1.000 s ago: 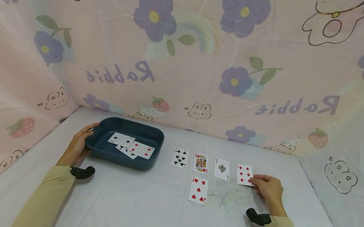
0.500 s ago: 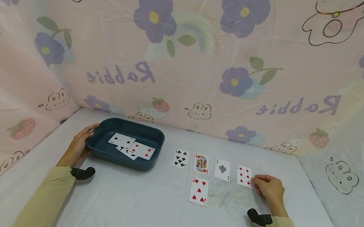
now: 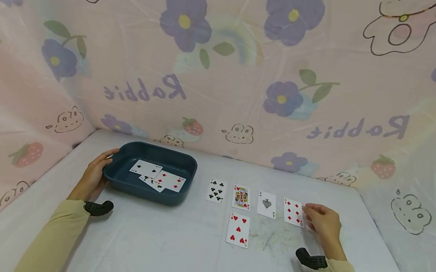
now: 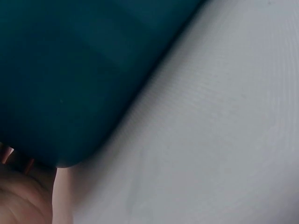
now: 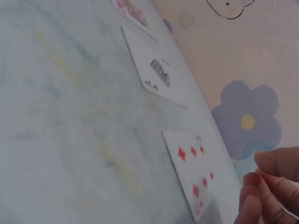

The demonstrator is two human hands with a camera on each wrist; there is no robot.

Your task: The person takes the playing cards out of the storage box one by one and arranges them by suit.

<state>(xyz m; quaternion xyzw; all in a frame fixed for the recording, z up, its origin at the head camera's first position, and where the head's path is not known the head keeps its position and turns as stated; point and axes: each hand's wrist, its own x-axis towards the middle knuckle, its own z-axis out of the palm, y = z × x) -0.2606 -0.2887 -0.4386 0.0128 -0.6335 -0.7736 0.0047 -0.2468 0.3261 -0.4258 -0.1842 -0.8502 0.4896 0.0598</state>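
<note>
Four in a row on the desk (image 3: pixel 166 255): seven (image 3: pixel 216 191), king (image 3: pixel 241 198), ace (image 3: pixel 267 204), six (image 3: pixel 293 211), with a five (image 3: pixel 238 230) below the king. Right hand (image 3: pixel 324 223) just beside the six, fingers loosely bent, holding nothing. Left hand (image 3: pixel 91 177) grips the tray (image 3: pixel 146 193), overlapping cards (image 3: pixel 146 168) inside. Step looks like sorting by suit, six apparently placed; next move likely calls for one of those tray cards.

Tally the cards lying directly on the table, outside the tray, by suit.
Hearts: 2 (king of hearts, five of hearts)
Clubs: 1 (clubs card)
Spades: 1 (ace of spades)
Diamonds: 1 (six of diamonds)
Total: 5
</note>
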